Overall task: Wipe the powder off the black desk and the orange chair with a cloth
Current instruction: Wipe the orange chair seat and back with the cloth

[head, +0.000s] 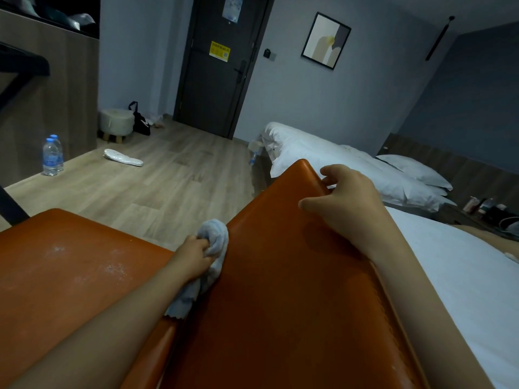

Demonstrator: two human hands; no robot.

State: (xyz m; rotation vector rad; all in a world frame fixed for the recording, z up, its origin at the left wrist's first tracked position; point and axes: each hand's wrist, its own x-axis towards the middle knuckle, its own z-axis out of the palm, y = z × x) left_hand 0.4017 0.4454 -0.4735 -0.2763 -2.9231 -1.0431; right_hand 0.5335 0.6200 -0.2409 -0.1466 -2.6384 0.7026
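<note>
The orange chair fills the lower frame: its seat [56, 276] lies at the left and its backrest [280, 290] rises in the middle. White powder [115, 269] is smeared on the seat. My left hand [196, 255] grips a bunched pale blue cloth [214, 240] and holds it against the left edge of the backrest. My right hand [348, 200] grips the backrest's top edge, fingers curled over the far side. A corner of the black desk [25, 63] shows at the upper left.
Two water bottles [52, 155] stand on the wooden floor at left, and a white slipper [123, 158] lies further in. A bed [421, 220] with white linen runs along the right. A small stool [116, 122] and a dark door [219, 66] are behind.
</note>
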